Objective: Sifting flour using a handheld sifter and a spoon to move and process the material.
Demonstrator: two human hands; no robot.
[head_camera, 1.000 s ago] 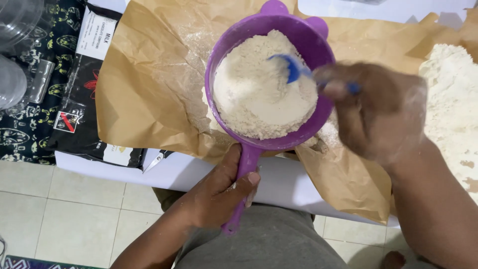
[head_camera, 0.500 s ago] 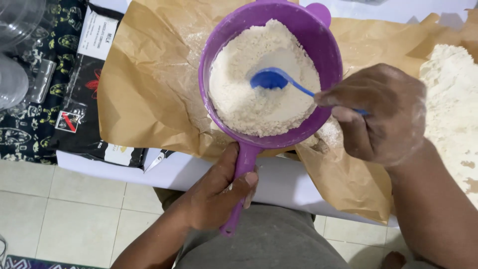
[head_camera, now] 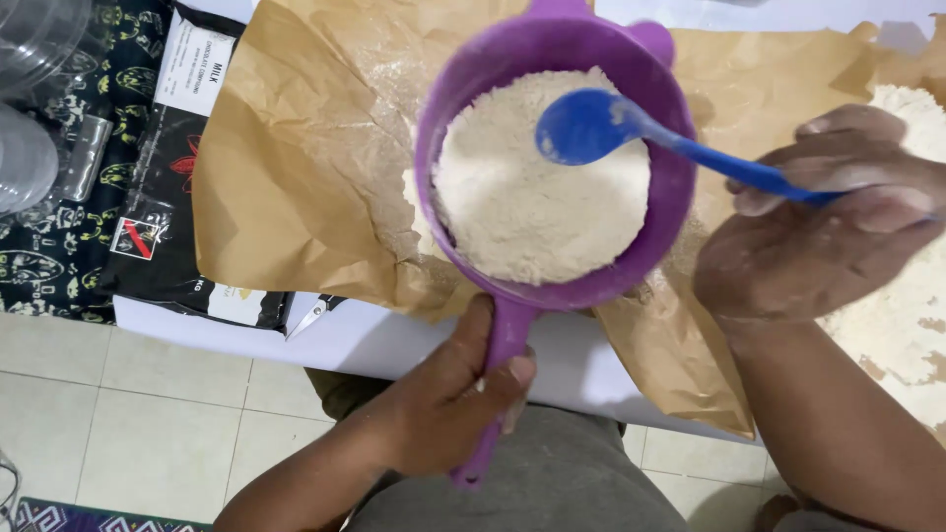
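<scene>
My left hand (head_camera: 443,399) is wrapped tight on the handle of the purple sieve (head_camera: 552,158), above the brown paper (head_camera: 296,167). My right hand (head_camera: 818,236) pinches the blue spoon (head_camera: 591,126). I should stir slowly so flour (head_camera: 532,197) stays in. The spoon now looks lifted, maybe.

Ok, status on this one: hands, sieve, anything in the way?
Left hand gripping purple sieve handle. Right hand holding blue spoon above the flour. Sieve over brown paper. Nothing obstructing.
</scene>
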